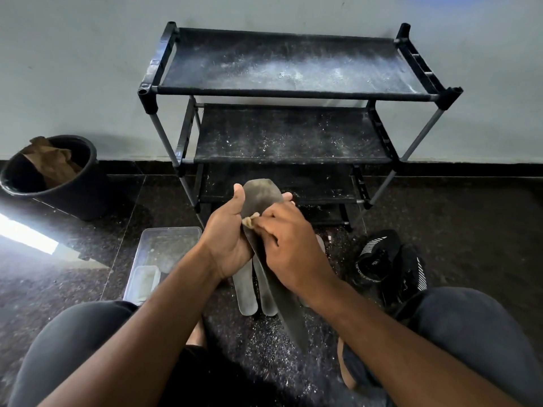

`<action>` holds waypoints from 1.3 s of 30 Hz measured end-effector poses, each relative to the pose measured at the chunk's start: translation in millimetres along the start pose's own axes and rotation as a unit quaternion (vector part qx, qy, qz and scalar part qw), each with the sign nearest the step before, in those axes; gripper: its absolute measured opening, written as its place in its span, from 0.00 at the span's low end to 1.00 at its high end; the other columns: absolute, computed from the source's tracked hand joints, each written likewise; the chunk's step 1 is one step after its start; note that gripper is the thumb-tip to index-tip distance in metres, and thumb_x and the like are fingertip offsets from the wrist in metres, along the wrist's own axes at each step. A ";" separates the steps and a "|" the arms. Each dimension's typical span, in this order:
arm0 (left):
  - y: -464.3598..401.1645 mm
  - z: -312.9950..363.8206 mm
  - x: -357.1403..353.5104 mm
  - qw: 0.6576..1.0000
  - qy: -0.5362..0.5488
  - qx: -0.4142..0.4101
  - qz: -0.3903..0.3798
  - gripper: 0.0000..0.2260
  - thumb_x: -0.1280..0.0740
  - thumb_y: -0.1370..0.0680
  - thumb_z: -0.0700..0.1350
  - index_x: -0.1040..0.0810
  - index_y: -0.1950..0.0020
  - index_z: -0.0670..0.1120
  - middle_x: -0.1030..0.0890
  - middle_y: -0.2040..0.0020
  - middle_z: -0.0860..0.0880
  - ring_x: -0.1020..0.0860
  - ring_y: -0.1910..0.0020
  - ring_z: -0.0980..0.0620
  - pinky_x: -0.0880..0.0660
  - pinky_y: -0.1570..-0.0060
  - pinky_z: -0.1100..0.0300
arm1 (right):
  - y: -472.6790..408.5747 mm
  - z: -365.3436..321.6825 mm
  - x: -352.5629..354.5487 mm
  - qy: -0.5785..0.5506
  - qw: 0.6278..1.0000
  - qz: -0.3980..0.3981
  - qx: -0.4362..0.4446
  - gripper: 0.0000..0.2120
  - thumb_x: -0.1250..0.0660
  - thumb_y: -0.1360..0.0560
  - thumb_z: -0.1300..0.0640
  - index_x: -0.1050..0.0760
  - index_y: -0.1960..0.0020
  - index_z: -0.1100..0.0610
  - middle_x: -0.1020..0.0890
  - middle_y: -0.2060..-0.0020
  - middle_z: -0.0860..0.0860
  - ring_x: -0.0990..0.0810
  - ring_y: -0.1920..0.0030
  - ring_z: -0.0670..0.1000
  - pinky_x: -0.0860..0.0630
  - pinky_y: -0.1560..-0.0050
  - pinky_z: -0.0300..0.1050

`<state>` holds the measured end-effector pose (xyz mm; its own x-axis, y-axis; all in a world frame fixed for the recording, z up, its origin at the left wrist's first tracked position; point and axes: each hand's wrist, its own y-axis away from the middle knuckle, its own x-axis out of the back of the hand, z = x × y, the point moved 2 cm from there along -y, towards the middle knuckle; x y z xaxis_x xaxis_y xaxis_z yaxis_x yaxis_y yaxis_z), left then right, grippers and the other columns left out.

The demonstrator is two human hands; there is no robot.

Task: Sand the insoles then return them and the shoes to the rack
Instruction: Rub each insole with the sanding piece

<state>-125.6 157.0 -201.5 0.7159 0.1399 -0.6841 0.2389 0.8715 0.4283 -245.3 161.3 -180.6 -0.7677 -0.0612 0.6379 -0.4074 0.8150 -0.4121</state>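
Your left hand [227, 245] is gripping the grey insole [260, 198] in front of the rack [293, 95]. Your right hand [289, 245] is pinching tan sandpaper [249, 221] against it. The shoes [390, 265] are lying on the floor to your right.

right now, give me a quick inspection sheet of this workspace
surface: dark speckled floor, sanding dust scattered
job's things: insole in hand; more insoles on the floor; black shoes at right; shoe rack bare, dusty
clutter: clear plastic container; black bucket with brown paper
grippers: left hand grips the insole; right hand pinches sandpaper against it
cables: nothing seen
surroundings: pale wall behind the rack
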 end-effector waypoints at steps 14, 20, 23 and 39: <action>-0.7 -4.2 0.6 0.999 -0.016 0.026 0.024 0.36 0.50 0.15 0.65 0.26 0.27 0.35 0.22 0.29 0.37 0.22 0.29 0.44 0.26 0.32 0.55 | 0.0 -6.4 -0.5 -0.030 0.998 -0.018 0.046 0.05 0.31 0.25 0.68 0.16 0.56 0.62 0.20 0.60 0.51 0.26 0.56 0.48 0.28 0.51 0.36; -2.4 7.7 11.6 0.996 0.066 -0.026 0.058 0.35 0.53 0.13 0.63 0.28 0.26 0.35 0.20 0.31 0.37 0.21 0.31 0.42 0.26 0.31 0.48 | -1.5 9.3 11.1 -0.016 0.998 -0.059 0.021 0.06 0.32 0.29 0.65 0.20 0.63 0.62 0.21 0.65 0.49 0.25 0.63 0.48 0.27 0.62 0.43; -2.6 7.6 12.9 0.994 0.089 -0.032 0.056 0.36 0.54 0.13 0.64 0.28 0.26 0.35 0.21 0.31 0.35 0.21 0.31 0.39 0.29 0.29 0.45 | -6.4 23.3 24.5 -0.018 0.993 0.016 -0.119 0.13 0.35 0.25 0.60 0.25 0.68 0.62 0.23 0.72 0.53 0.25 0.71 0.53 0.28 0.72 0.52; -0.9 2.3 16.6 0.983 0.101 -0.077 0.134 0.31 0.52 0.13 0.61 0.29 0.25 0.38 0.19 0.33 0.37 0.20 0.33 0.40 0.24 0.34 0.45 | -2.1 40.7 31.8 -0.252 0.879 -0.129 -0.383 0.13 0.25 0.27 0.47 0.15 0.58 0.58 0.19 0.70 0.50 0.27 0.74 0.42 0.33 0.74 0.36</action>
<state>-112.4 157.5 -211.9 0.5912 0.4514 -0.6684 -0.0537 0.8489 0.5258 -289.0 134.2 -185.9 -0.8991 -0.3910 0.1969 -0.2954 0.8738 0.3862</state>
